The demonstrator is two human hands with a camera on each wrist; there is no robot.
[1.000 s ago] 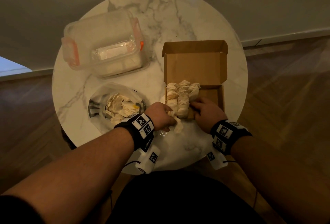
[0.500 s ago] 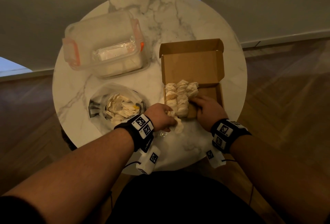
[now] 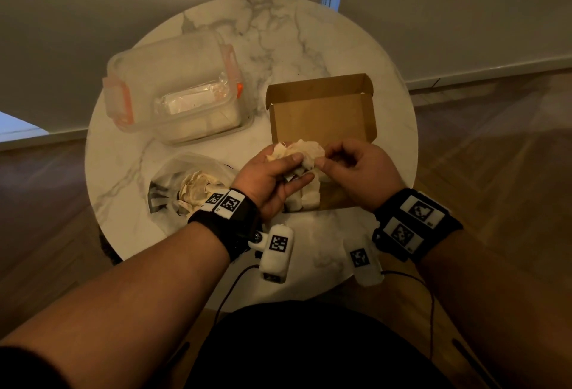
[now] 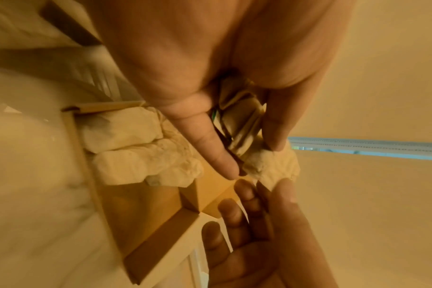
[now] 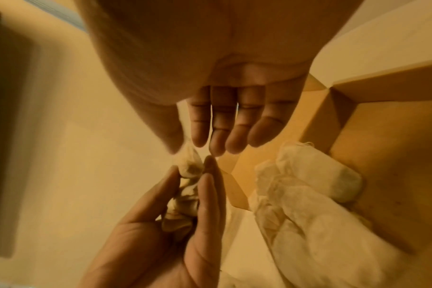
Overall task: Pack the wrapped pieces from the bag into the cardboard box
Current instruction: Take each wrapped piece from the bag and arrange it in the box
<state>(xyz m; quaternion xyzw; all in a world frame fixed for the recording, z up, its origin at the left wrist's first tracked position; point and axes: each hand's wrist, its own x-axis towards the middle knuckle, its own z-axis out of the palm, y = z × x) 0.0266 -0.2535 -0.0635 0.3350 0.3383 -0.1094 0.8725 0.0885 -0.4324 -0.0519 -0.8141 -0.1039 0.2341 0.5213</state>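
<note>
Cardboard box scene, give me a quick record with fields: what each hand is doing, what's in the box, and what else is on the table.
left hand: holds a wrapped piece above the cardboard box
right hand: pinches the same piece's end
box: lid open, wrapped pieces in its left part
bag: left of the box, more pieces inside
plastic container: behind the bag
surface: round marble table

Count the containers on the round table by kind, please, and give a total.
Cardboard box: 1
Clear plastic container with orange clips: 1
Plastic bag: 1
Total: 3
</note>
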